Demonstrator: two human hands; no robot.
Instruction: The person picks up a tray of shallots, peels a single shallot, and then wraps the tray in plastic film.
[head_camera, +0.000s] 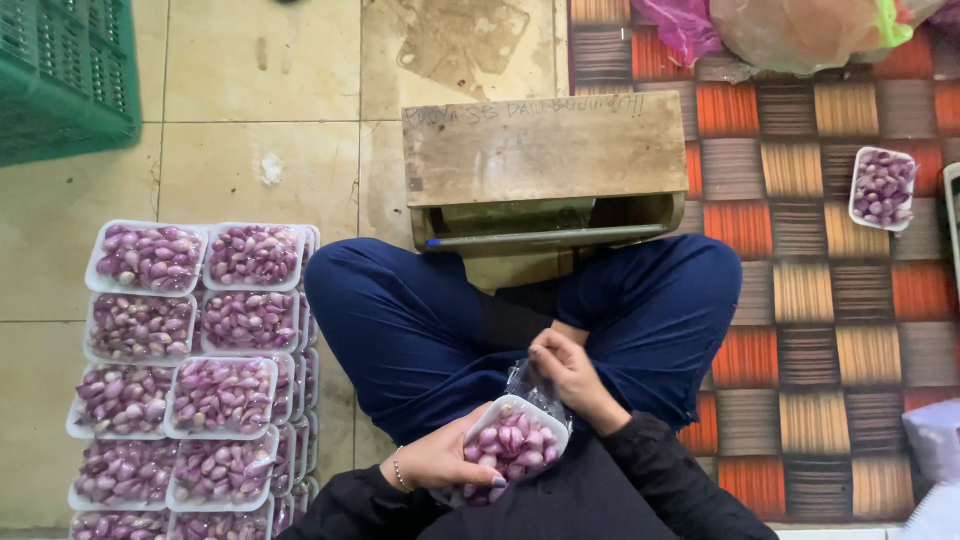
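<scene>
Head camera looking straight down on a person sitting cross-legged in dark blue trousers. Left hand is cupping a white tray of shallots from below and from the side, fingers curled around its rim, keeping it level over the lap so nothing is spilling. Right hand is pinching clear plastic wrap at the tray's far edge, fingers closed on the film, apparently pulling it taut across the shallots. Tray is sitting close to the body, between the knees, where both hands are reaching it easily.

Wooden box is standing on the floor directly ahead of the crossed legs, open side facing the person, a long roll or bar lying along its lower lip; what it is exactly is hard to tell.

Filled trays, wrapped and glossy, are stacking in neat double rows on the person's left, touching one another, within arm's reach. One more tray of shallots is lying well apart on the right.

Floor is beige tile, stained in places; a woven mat of orange, brown and tan squares is covering the right half. Green crate is occupying the top left corner, plastic bags the top right.
</scene>
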